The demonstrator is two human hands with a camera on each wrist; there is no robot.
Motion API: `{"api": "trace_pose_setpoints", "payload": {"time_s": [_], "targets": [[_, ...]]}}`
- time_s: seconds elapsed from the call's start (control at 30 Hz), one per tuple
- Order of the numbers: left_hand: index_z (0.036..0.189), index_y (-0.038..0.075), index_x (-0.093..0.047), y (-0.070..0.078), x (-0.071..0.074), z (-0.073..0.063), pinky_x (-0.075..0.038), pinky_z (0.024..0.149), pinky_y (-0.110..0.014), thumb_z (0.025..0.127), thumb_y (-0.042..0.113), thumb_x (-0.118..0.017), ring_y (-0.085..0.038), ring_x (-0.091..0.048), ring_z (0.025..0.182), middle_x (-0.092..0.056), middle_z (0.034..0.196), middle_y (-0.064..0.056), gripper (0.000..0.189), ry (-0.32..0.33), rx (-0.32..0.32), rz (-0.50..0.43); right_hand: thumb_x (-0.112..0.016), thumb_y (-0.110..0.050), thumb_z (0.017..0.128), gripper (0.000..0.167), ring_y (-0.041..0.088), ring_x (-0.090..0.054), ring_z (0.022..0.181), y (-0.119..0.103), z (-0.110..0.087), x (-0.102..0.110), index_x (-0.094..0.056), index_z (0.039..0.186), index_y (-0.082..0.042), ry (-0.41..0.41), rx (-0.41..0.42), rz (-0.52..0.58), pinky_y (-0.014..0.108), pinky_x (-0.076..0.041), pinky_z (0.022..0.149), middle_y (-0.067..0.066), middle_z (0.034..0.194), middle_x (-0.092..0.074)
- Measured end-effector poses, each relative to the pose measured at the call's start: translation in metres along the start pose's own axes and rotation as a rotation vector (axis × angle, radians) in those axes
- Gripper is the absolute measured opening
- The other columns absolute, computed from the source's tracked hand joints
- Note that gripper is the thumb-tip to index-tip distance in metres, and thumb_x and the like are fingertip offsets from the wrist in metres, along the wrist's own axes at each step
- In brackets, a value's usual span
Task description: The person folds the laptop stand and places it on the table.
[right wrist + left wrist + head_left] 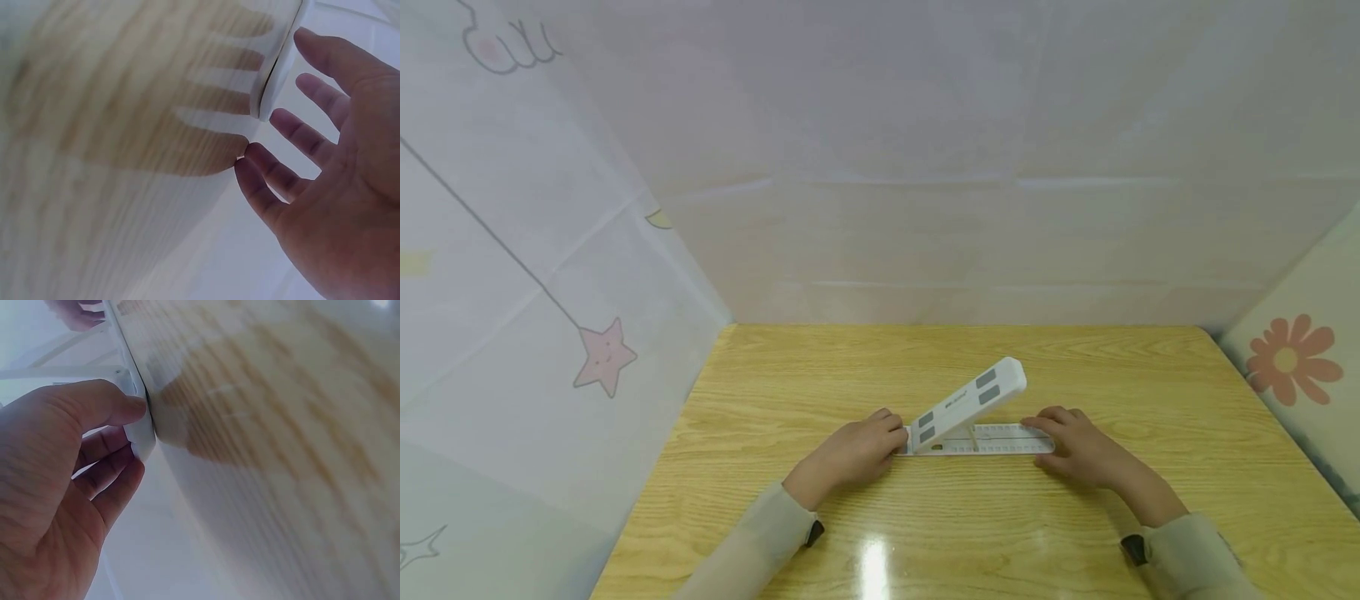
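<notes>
A white folding stand (966,405) with grey pads on its raised arm sits on the wooden table. A thin strut (972,437) props the arm above a flat base (1007,439) with rows of notches. My left hand (862,446) pinches the base's left end; the left wrist view shows the thumb on the near edge and the fingers (119,487) on the other side. Around the base's right end is my right hand (1081,448), its fingers (306,134) spread and loosely bent. Its thumb tip is close to the base's edge; whether it touches I cannot tell.
The wooden table (790,367) reaches back to a pale cloth wall (880,242). Patterned cloth with a pink star (605,357) hangs at the left, and one with an orange flower (1292,360) at the right. Both sleeves have a dark device at the cuff.
</notes>
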State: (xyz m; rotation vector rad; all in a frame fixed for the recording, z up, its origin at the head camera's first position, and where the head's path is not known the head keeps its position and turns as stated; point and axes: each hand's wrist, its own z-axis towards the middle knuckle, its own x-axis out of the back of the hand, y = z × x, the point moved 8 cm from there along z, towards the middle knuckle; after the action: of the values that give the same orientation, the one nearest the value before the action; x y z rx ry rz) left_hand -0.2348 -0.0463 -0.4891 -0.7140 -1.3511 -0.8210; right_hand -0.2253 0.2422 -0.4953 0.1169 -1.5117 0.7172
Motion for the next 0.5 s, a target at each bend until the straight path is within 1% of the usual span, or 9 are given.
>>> {"api": "trace_pose_setpoints", "payload": {"time_s": [0.13,0.27,0.37,0.5], "targets": [[0.096,0.018,-0.061,0.0010,0.0016,-0.0005,-0.048,0.075,-0.019,0.101,0.016,-0.063,-0.011,-0.053,0.095,-0.060,0.104,0.005,0.006,0.007,0.003,0.000,-0.081,-0.021,0.088,0.050,0.033,-0.053,0.102,-0.0038,0.0015,0.0000,-0.063,0.134,-0.012,0.020,0.018,-0.051,0.050,-0.051,0.081,0.010,0.123,-0.058],[0.097,0.018,-0.062,0.0010,0.0019,-0.0002,-0.048,0.076,-0.019,0.101,0.015,-0.063,-0.011,-0.052,0.095,-0.060,0.104,0.004,0.005,0.005,0.012,-0.002,-0.081,-0.019,0.087,0.047,0.032,-0.053,0.101,-0.0080,0.0029,0.0003,-0.065,0.131,-0.013,0.041,0.034,-0.088,0.048,-0.051,0.079,0.009,0.121,-0.059],[0.098,0.018,-0.063,0.0007,0.0013,0.0000,-0.049,0.076,-0.020,0.101,0.016,-0.063,-0.011,-0.053,0.095,-0.060,0.105,0.004,0.004,0.005,0.019,0.006,-0.080,-0.018,0.087,0.045,0.031,-0.053,0.101,-0.0103,0.0041,0.0002,-0.066,0.130,-0.013,0.036,0.034,-0.087,0.048,-0.051,0.080,0.008,0.121,-0.060],[0.101,0.019,-0.065,0.0005,0.0008,0.0000,-0.050,0.076,-0.020,0.102,0.017,-0.062,-0.011,-0.054,0.098,-0.061,0.107,0.005,0.003,0.011,0.027,0.024,-0.078,-0.017,0.090,0.043,0.029,-0.054,0.104,-0.0095,0.0057,-0.0019,-0.065,0.131,-0.012,0.008,0.016,-0.082,0.048,-0.051,0.082,0.007,0.123,-0.060]]}}
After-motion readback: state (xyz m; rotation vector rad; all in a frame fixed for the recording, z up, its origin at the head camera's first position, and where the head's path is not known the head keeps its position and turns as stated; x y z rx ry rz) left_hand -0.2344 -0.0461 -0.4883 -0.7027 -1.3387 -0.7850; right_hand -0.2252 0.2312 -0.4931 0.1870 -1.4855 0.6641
